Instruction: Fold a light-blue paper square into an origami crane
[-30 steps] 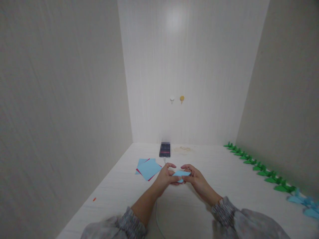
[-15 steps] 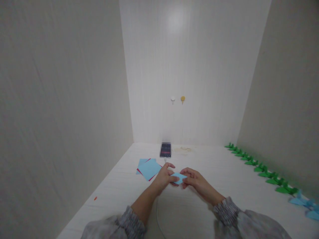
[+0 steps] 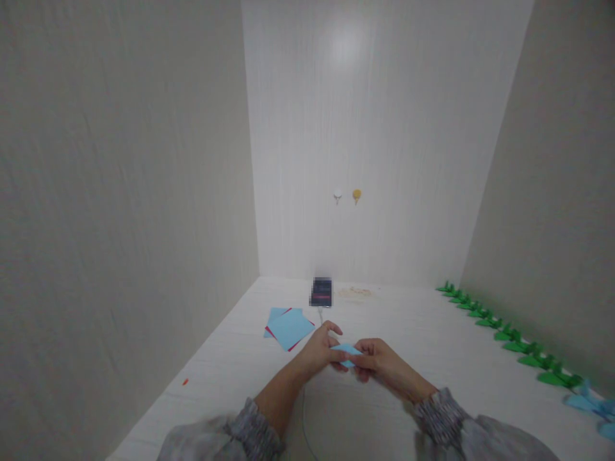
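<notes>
L hand [image 3: 319, 352] & R hand [image 3: 377, 358] both closed in a pinch on one small folded piece of light-blue origami paper [image 3: 346, 347], held up betw them over the near-middle of the white tabletop [image 3: 230, 397]. Thumbs lie on the near side, other fingers mostly behind or under; prob so the small piece stays flat & steady from both ends while a crease gets worked. Exact fold can't be told, fingers hide too much

Square light-blue sheets [image 3: 291, 330] lie fanned just L of the L hand, w/ crimson edges poking out under the top one (separate sheet or coloured back, can't tell); looks like stock kept w/in easy reach. Green origami figures [image 3: 523, 347] run in a line along the R wall, w/ blue origami figures [image 3: 581, 402] at the near end, prob parked there to leave the middle for the hands. Tiny orange scrap [image 3: 185, 382] far off L

Phone [image 3: 321, 292] sits near the back wall, white cable [image 3: 304, 419] apparently running from it under the L arm, prob for power. Two hooks, white [image 3: 337, 194] & gold [image 3: 357, 194], on the back wall, nothing seen hanging

Brands/labels: none readable; phone screen pixelated, no text legible
</notes>
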`<action>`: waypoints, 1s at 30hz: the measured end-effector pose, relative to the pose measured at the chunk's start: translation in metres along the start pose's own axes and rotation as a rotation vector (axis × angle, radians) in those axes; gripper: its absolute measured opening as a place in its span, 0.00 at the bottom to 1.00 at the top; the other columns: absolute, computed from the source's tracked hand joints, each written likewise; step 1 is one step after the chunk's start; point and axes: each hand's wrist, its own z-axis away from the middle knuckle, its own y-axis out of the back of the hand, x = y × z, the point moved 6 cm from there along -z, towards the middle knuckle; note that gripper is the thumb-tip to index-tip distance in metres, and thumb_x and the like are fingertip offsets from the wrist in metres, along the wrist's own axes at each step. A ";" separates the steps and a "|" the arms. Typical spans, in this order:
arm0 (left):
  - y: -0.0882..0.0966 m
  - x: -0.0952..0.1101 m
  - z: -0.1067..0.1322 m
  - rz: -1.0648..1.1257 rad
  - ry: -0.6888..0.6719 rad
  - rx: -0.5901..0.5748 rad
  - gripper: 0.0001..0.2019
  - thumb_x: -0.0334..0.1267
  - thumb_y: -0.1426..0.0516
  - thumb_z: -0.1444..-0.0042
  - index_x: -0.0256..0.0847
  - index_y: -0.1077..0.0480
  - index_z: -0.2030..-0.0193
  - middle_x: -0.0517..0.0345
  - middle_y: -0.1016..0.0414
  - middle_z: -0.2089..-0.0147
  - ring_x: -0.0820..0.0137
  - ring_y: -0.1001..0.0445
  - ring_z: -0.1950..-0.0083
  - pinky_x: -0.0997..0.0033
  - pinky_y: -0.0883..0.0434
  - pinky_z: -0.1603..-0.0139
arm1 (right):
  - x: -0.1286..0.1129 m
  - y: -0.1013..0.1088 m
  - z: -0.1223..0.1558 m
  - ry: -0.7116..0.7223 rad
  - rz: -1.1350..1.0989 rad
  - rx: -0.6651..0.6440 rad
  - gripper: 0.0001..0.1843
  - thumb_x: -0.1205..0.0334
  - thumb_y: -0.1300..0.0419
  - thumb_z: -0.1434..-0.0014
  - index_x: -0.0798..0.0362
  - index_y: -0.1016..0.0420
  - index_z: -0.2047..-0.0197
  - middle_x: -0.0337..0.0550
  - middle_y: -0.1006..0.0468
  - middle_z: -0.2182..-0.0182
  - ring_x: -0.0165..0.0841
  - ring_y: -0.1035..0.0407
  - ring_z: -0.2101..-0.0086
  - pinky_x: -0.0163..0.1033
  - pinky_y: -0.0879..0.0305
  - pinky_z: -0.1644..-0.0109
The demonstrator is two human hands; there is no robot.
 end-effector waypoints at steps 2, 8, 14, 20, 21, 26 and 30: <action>0.001 0.000 0.001 -0.001 0.004 0.010 0.25 0.37 0.38 0.67 0.39 0.48 0.64 0.64 0.33 0.81 0.73 0.33 0.84 0.76 0.36 0.82 | 0.004 0.002 -0.001 -0.018 0.015 -0.011 0.13 0.56 0.42 0.58 0.59 0.34 0.79 0.37 0.32 0.86 0.24 0.41 0.85 0.30 0.46 0.80; 0.002 0.002 0.002 0.012 0.027 0.010 0.26 0.38 0.38 0.67 0.39 0.47 0.63 0.61 0.31 0.81 0.70 0.30 0.81 0.73 0.34 0.80 | 0.004 0.010 0.000 -0.029 -0.019 0.023 0.08 0.61 0.42 0.60 0.58 0.33 0.80 0.36 0.31 0.86 0.23 0.41 0.86 0.29 0.46 0.81; -0.001 0.009 0.006 0.130 0.021 -0.064 0.25 0.35 0.39 0.64 0.40 0.48 0.61 0.62 0.31 0.80 0.66 0.28 0.76 0.67 0.32 0.74 | 0.001 0.011 0.000 -0.009 -0.083 0.029 0.07 0.63 0.42 0.60 0.59 0.34 0.82 0.36 0.32 0.87 0.22 0.42 0.86 0.29 0.48 0.81; -0.002 0.014 0.007 0.214 0.026 -0.028 0.25 0.35 0.39 0.64 0.39 0.47 0.60 0.60 0.31 0.77 0.68 0.28 0.75 0.65 0.32 0.69 | 0.000 0.014 0.000 -0.006 -0.137 0.067 0.09 0.62 0.41 0.61 0.58 0.35 0.83 0.36 0.32 0.88 0.23 0.43 0.86 0.30 0.49 0.81; -0.001 0.015 0.006 0.235 0.016 0.010 0.25 0.35 0.40 0.64 0.39 0.47 0.60 0.60 0.31 0.76 0.70 0.28 0.74 0.65 0.33 0.68 | -0.001 0.014 0.000 0.005 -0.146 0.096 0.10 0.61 0.41 0.61 0.58 0.35 0.83 0.36 0.32 0.87 0.23 0.43 0.86 0.30 0.48 0.81; 0.002 0.023 0.005 0.328 -0.069 0.163 0.29 0.31 0.38 0.67 0.41 0.48 0.58 0.59 0.32 0.68 0.72 0.30 0.67 0.68 0.35 0.61 | -0.004 0.013 -0.002 0.094 -0.163 0.237 0.12 0.56 0.41 0.60 0.57 0.35 0.82 0.36 0.32 0.85 0.24 0.42 0.84 0.31 0.46 0.79; 0.003 0.019 0.002 0.360 -0.091 0.240 0.32 0.31 0.39 0.66 0.42 0.51 0.56 0.59 0.34 0.66 0.72 0.31 0.67 0.67 0.35 0.61 | 0.002 0.007 -0.006 0.133 -0.126 0.320 0.14 0.53 0.43 0.59 0.57 0.37 0.81 0.35 0.33 0.85 0.24 0.42 0.84 0.31 0.45 0.79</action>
